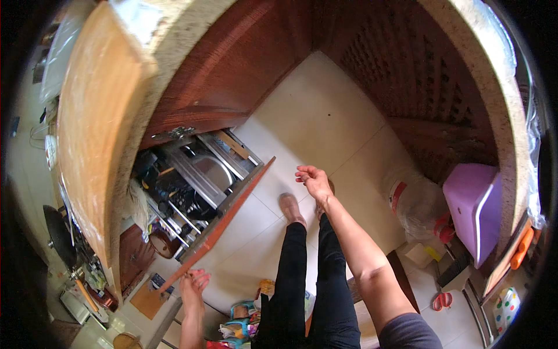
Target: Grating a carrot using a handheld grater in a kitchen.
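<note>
Closest to the camera, the person's left hand [193,283] comes up from the lower edge on a bare forearm, and its fingers are curled together on the near end of the front panel of an open drawer [200,192]; the fingertips lie over the panel's edge, so the hand is closed on the drawer front. This reddish-brown front panel [232,212] is long and narrow, and its long axis runs slantwise from the left hand at the lower left up to the upper right, where its far end points toward the pale tiled floor [314,116]. The drawer itself is pulled out from the wooden cabinet [232,70] under the speckled stone counter [174,35], and its inside shows metal wire racks with dark kitchen things that are too small to name. A little farther, the right arm goes out from the lower right, straight and bare, and the right hand [313,177] hangs in the air above the floor, touching nothing; its fingers are loosely bent and a little apart, with the palm turned partly up. Under it, the person's legs in black trousers and one brown shoe [290,208] stand on the tiles just beside the drawer. On the right, well apart from both hands, a lilac plastic bin [474,203] and a clear plastic bag [415,203] rest against the other cabinet.
</note>
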